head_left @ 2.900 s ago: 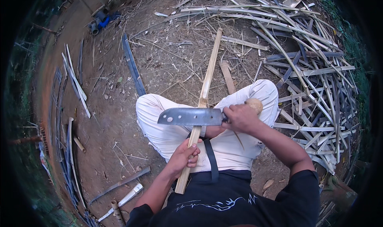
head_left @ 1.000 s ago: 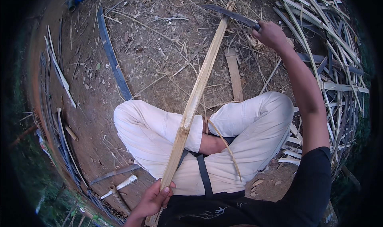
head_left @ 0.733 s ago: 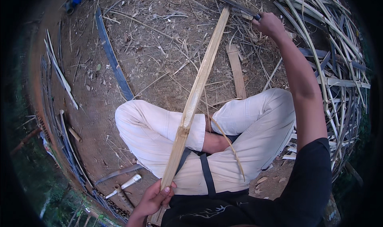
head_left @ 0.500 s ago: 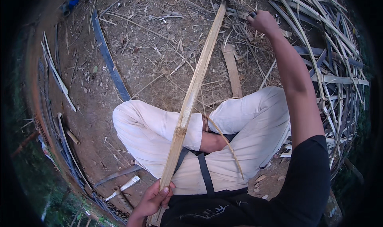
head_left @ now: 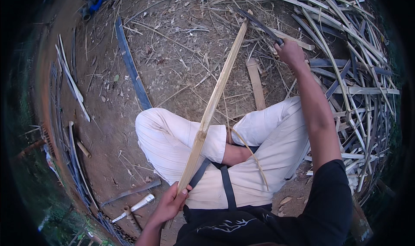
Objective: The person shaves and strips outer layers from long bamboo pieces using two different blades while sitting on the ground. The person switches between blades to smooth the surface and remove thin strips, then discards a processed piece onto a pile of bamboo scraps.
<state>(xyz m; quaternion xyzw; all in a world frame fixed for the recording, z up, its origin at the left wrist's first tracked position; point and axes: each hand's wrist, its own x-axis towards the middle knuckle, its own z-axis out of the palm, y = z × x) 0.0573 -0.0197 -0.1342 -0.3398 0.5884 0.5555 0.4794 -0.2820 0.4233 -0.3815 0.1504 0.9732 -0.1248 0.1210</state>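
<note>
A long split bamboo strip [head_left: 216, 92] runs slantwise from my lap to the littered ground ahead. Near my waist, my left hand [head_left: 171, 203] grips its near end, thumb on top. Out to the far right, my right hand [head_left: 290, 53] is closed round the handle of a long dark-bladed knife [head_left: 264, 28]. The blade points up and left and crosses at the strip's far tip; whether it cuts into the bamboo is too small to tell. A thin curled bamboo sliver [head_left: 258, 161] lies over my crossed legs in pale trousers.
A large tangled pile of bamboo strips [head_left: 356, 79] fills the right side. A short flat bamboo piece [head_left: 256, 84] lies beyond my legs, and a dark grey-blue strip [head_left: 132, 64] to the left. Near my left elbow are a white long object [head_left: 137, 205] and a bamboo tube [head_left: 132, 218].
My right hand has come nearer, and the knife blade now shows plainly at the strip's far tip. My left hand still grips the strip. The whole view has shifted slightly.
</note>
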